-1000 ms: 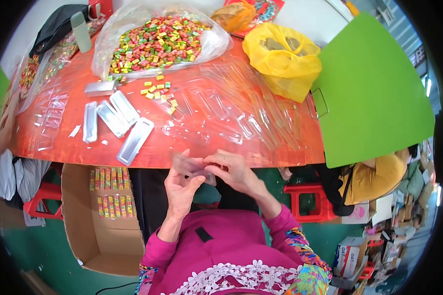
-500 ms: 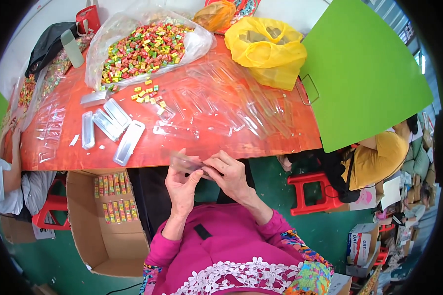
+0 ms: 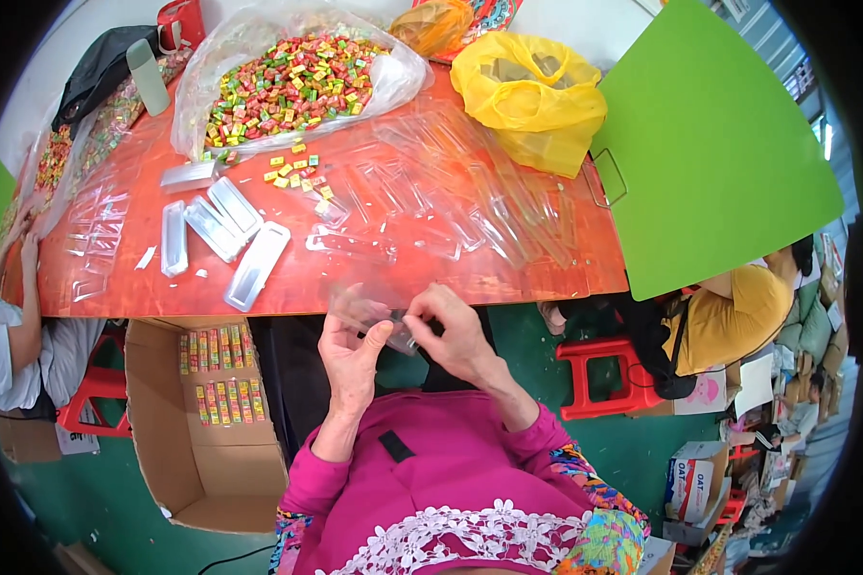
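Observation:
Just off the table's front edge, my left hand [image 3: 350, 350] grips a clear plastic case [image 3: 393, 337], thumb on the near side and fingers behind. Glare and motion smear hide its exact shape. My right hand [image 3: 448, 333] is closed in a pinch at the right end of this case; its fingertips seem to touch the plastic, though what lies between them is hard to see. Beyond both hands, many similar clear plastic cases [image 3: 494, 225] lie loosely overlapped on the red table [image 3: 288, 206]. Left of them rest several silvery trays [image 3: 258, 266].
A clear bag of small wrapped sweets [image 3: 297, 91] stands at the back, with loose yellow pieces [image 3: 297, 174] before it. Back right are a yellow bag [image 3: 532, 96] and a green board [image 3: 719, 153]. A carton [image 3: 225, 470] holds packed rows below left. Co-workers sit on both sides.
My right hand has opened a little gap from my left and shifted slightly right. The clear case has turned between them. The whole view has tilted slightly.

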The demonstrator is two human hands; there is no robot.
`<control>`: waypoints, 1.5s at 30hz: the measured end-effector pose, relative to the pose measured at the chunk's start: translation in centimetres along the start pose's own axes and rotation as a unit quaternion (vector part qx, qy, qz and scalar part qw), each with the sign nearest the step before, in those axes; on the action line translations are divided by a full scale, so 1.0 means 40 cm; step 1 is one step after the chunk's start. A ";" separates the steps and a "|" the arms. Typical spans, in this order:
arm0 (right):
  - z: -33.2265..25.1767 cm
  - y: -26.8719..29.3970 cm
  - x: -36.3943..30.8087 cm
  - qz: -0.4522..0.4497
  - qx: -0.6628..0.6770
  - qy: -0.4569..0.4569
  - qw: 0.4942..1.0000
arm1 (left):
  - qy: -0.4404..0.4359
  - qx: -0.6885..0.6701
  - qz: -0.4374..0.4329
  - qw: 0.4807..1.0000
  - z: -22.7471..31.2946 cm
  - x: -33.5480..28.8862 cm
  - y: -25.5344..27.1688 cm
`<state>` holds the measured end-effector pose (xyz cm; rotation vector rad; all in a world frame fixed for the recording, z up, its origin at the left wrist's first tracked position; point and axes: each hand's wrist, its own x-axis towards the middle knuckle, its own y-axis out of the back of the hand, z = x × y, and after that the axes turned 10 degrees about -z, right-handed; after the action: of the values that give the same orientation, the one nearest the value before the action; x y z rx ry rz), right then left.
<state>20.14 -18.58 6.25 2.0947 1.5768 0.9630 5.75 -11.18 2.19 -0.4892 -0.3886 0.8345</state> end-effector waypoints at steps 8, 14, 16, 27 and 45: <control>0.240 0.181 0.099 0.167 -0.018 -0.142 0.975 | -0.011 -0.025 -0.013 1.000 0.010 -0.004 0.000; 0.225 0.212 0.125 0.197 -0.382 -0.040 0.902 | 0.002 0.012 -0.047 0.999 0.007 -0.005 0.008; 0.168 0.180 0.089 0.145 -0.197 0.017 0.970 | -0.002 0.012 -0.057 0.998 0.000 -0.001 0.006; 0.316 0.161 0.206 0.186 -0.320 -0.071 0.926 | 0.055 -0.110 -0.007 0.992 0.028 -0.004 -0.041; 0.383 0.222 0.224 0.173 -0.402 -0.098 0.894 | 0.058 -0.063 -0.013 0.996 0.020 0.027 -0.018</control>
<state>38.39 -11.15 3.77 1.7823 0.5331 1.1994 6.42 -10.53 3.39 -0.6456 -0.3412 0.7546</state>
